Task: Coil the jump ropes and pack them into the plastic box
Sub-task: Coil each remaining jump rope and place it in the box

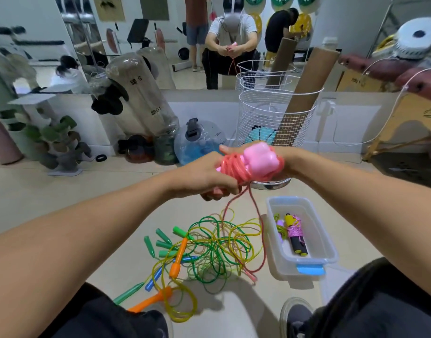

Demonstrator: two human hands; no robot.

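Red rope (pixel 230 168) wound round pink handles (pixel 259 158), gripped in your right hand (pixel 279 158); your left hand (pixel 204 178) curled on the coil — loose end trailing to the floor tangle (pixel 214 250); plastic box (pixel 329 254) beside it, holding coiled ropes (pixel 295 234).

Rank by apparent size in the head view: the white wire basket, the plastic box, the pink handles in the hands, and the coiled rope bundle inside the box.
1. white wire basket
2. plastic box
3. pink handles, though enlarged by nearness to the camera
4. coiled rope bundle
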